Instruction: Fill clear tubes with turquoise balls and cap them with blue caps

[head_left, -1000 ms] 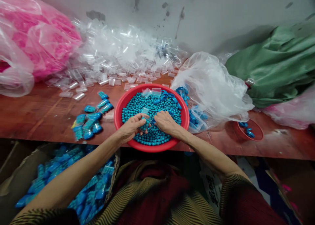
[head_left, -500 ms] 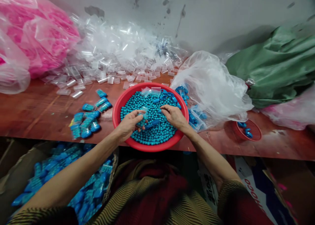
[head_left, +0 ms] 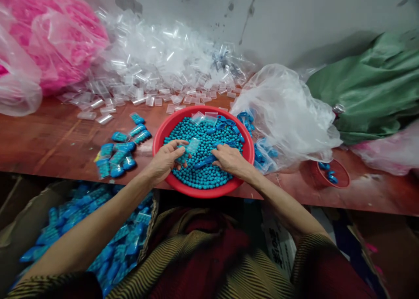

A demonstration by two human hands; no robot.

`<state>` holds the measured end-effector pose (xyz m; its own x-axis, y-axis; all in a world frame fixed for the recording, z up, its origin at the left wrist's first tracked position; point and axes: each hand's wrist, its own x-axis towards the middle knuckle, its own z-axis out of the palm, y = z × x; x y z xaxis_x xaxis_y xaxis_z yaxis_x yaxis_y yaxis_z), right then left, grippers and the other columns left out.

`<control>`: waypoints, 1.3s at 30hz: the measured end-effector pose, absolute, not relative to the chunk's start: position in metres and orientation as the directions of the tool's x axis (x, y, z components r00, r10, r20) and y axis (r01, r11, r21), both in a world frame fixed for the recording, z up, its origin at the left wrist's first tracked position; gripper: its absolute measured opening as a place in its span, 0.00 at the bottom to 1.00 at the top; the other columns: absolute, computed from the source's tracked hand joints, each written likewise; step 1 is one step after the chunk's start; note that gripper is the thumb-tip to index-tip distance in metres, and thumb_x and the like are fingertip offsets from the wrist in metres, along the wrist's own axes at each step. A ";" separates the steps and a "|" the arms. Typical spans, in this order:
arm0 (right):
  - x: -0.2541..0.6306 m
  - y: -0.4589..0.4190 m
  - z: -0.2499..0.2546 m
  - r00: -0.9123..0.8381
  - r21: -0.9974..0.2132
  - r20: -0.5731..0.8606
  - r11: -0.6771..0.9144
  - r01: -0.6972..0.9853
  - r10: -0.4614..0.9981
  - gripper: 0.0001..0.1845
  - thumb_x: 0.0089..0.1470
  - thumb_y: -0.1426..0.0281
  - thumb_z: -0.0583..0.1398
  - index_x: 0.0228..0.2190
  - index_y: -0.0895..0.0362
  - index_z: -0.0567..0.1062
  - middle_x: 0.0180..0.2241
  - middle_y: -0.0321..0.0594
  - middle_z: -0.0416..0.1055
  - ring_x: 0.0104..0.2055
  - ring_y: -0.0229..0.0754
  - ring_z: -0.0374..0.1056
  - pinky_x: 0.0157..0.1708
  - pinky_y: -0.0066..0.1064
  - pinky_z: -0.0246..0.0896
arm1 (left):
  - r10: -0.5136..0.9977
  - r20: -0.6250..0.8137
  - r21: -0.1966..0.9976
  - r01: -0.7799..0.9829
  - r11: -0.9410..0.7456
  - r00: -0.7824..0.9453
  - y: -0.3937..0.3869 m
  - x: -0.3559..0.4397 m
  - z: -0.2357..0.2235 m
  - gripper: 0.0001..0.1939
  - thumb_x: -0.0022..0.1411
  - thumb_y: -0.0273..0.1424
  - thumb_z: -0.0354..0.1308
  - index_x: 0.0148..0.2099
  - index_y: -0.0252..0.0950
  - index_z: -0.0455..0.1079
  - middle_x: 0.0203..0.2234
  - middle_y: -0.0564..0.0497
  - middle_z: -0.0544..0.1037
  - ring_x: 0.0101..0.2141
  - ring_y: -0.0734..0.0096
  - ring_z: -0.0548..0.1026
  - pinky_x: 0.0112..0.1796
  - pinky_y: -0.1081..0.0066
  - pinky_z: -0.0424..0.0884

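A red basin (head_left: 163, 137) full of small teal beads (head_left: 203, 176) sits at the table's front edge. My left hand (head_left: 165, 159) is over the beads with its fingers pinched on a small clear bag (head_left: 191, 146). My right hand (head_left: 229, 157) rests on the beads beside it, fingers curled on a blue scoop-like piece (head_left: 203, 162) whose tip points at the bag. More clear bags and blue plastic pieces (head_left: 225, 124) lie at the basin's far rim.
Filled blue packets (head_left: 119, 152) lie left of the basin, more in a box (head_left: 98, 233) below the table. Empty clear bags (head_left: 157, 72) pile at the back. Pink bag (head_left: 42, 41) far left, white bag (head_left: 281, 115) and green bag (head_left: 366, 85) right, small red basket (head_left: 329, 174).
My right hand came back from the far side of the basin toward the bag. My left hand lifted the clear bag slightly. The view shifted a little.
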<state>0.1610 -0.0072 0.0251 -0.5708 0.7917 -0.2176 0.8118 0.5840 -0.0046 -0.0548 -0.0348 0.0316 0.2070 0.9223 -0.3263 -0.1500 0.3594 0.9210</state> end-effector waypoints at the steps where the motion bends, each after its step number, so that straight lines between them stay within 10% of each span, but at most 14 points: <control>1: 0.161 -0.007 0.022 -0.574 -0.015 -0.228 0.587 0.810 0.786 0.13 0.55 0.66 0.58 0.41 0.58 0.71 0.41 0.48 0.68 0.43 0.48 0.63 0.35 0.32 0.57 | 0.925 -0.322 0.929 -0.123 0.350 0.201 -0.033 -0.053 0.030 0.18 0.53 0.36 0.59 0.45 0.34 0.63 0.26 0.53 0.73 0.18 0.77 0.71 0.16 0.80 0.60; 10: 0.162 0.009 0.013 -0.650 -0.544 -0.006 0.543 0.640 0.760 0.11 0.52 0.68 0.62 0.38 0.59 0.72 0.33 0.38 0.69 0.35 0.38 0.64 0.38 0.29 0.57 | 0.910 -0.323 0.943 0.171 0.285 0.259 -0.016 -0.028 0.013 0.13 0.53 0.30 0.58 0.43 0.35 0.65 0.24 0.58 0.68 0.17 0.82 0.67 0.16 0.81 0.59; 16: 0.168 0.009 0.012 -0.540 -0.970 -0.089 0.049 0.237 0.837 0.20 0.50 0.63 0.59 0.44 0.59 0.72 0.27 0.33 0.69 0.26 0.34 0.64 0.27 0.27 0.62 | 0.905 -0.238 0.961 -0.051 0.272 0.352 -0.025 -0.024 0.016 0.20 0.52 0.38 0.60 0.45 0.36 0.62 0.25 0.57 0.69 0.20 0.79 0.71 0.18 0.79 0.62; 27: 0.160 -0.017 0.014 -0.371 -0.887 0.082 0.237 0.397 0.925 0.17 0.58 0.67 0.52 0.48 0.57 0.67 0.26 0.34 0.69 0.26 0.36 0.66 0.31 0.29 0.62 | 0.939 -0.163 0.980 -0.065 0.191 0.304 -0.030 -0.011 0.010 0.15 0.52 0.35 0.60 0.39 0.36 0.62 0.25 0.57 0.68 0.19 0.81 0.69 0.17 0.80 0.61; 32: 0.165 -0.020 0.013 -0.490 -0.717 0.179 0.455 0.529 0.853 0.19 0.56 0.68 0.55 0.49 0.62 0.68 0.42 0.49 0.72 0.43 0.44 0.68 0.45 0.36 0.62 | 0.941 -0.190 0.973 -0.076 0.219 0.278 -0.034 -0.012 0.009 0.16 0.53 0.38 0.59 0.40 0.36 0.60 0.21 0.59 0.66 0.18 0.80 0.68 0.17 0.79 0.60; 39: 0.168 -0.019 0.035 -0.460 -0.542 -0.025 0.374 0.752 0.888 0.19 0.62 0.66 0.47 0.51 0.59 0.65 0.37 0.46 0.75 0.37 0.44 0.71 0.37 0.32 0.61 | 0.954 -0.153 0.983 -0.060 0.174 0.258 -0.032 -0.009 0.011 0.16 0.54 0.37 0.58 0.41 0.36 0.60 0.21 0.59 0.66 0.18 0.80 0.68 0.18 0.79 0.62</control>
<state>0.1683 -0.0194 0.0354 -0.4596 0.8878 -0.0251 0.7523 0.3742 -0.5422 -0.0087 -0.0322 0.0110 0.2585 0.9538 -0.1533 -0.0604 0.1743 0.9828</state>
